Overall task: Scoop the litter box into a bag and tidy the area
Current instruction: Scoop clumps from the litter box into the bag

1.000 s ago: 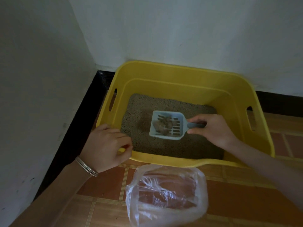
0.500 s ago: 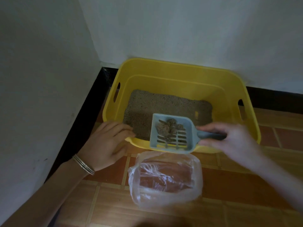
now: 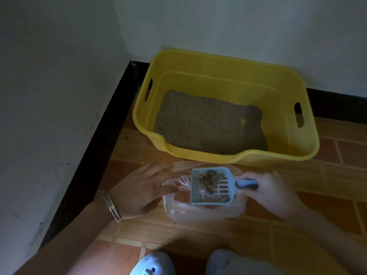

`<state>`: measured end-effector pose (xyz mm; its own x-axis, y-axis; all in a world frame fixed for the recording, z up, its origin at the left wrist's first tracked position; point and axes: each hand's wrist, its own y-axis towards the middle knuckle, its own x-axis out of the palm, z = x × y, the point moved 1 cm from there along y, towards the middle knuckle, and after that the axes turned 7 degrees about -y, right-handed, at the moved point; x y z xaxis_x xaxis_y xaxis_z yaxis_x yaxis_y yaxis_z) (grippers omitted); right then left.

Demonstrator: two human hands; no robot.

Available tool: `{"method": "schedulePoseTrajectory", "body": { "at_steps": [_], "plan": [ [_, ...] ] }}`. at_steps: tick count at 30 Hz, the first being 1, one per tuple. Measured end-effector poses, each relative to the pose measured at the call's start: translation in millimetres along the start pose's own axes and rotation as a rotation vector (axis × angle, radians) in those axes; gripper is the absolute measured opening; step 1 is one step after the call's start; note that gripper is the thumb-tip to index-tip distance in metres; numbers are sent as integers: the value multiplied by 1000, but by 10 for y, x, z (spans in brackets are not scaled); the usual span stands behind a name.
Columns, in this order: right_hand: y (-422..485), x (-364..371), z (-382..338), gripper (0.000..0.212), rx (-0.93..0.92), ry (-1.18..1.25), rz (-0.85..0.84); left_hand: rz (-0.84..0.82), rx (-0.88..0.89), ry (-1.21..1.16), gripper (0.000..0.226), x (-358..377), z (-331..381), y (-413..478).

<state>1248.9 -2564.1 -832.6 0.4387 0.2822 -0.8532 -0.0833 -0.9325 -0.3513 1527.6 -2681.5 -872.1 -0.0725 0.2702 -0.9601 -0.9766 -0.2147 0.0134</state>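
Observation:
A yellow litter box (image 3: pixel 222 64) with grey-brown litter (image 3: pixel 206 124) stands in the corner on the tiled floor. In front of it lies a clear plastic bag (image 3: pixel 200 212), mouth open. My right hand (image 3: pixel 266 193) grips the handle of a pale blue slotted scoop (image 3: pixel 215 197), held level over the bag's mouth with brown clumps (image 3: pixel 208 179) on it. My left hand (image 3: pixel 139 191) lies at the bag's left edge, fingers stretched out and touching the plastic. A metal bangle sits on that wrist.
White walls (image 3: pixel 59 96) with a black skirting (image 3: pixel 95 155) close off the left and back. Orange floor tiles (image 3: pixel 327 185) spread to the right and front. My two light shoes (image 3: pixel 153 264) show at the bottom edge. A few litter grains lie on the floor near the bag.
My right hand lifted the loaded scoop out of the litter box and brought it over the bag. My left hand left the box's rim and moved down to the bag's edge.

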Motion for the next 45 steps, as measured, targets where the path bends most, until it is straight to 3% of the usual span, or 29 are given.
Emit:
{"method": "schedulePoseTrajectory", "body": {
  "at_steps": [3, 6, 11, 28, 35, 39, 42, 45],
  "plan": [
    [128, 112, 62, 35, -30, -168, -1, -34, 34, 41, 65, 98, 19, 40],
    [214, 209, 60, 31, -102, -311, 47, -35, 43, 62, 53, 178, -23, 71],
    [246, 202, -16, 27, -448, -634, 326, -16, 42, 88, 38, 269, -60, 73],
    [125, 253, 105, 29, -577, -682, 457, 0, -37, 72, 31, 166, -82, 64],
    [23, -146, -39, 20, -484, -513, 557, 68, 10, 55, 31, -42, -28, 117],
    [121, -607, -160, 34, -318, -354, 663, 109, 19, 61, 27, -239, -94, 237],
    [364, -784, -85, 39, -207, -347, 601, 166, 8, 60, 27, -404, -210, 331],
    [607, -801, 41, 34, -65, -382, 433, 170, -48, 103, 31, -496, -391, 376]
  ]
}}
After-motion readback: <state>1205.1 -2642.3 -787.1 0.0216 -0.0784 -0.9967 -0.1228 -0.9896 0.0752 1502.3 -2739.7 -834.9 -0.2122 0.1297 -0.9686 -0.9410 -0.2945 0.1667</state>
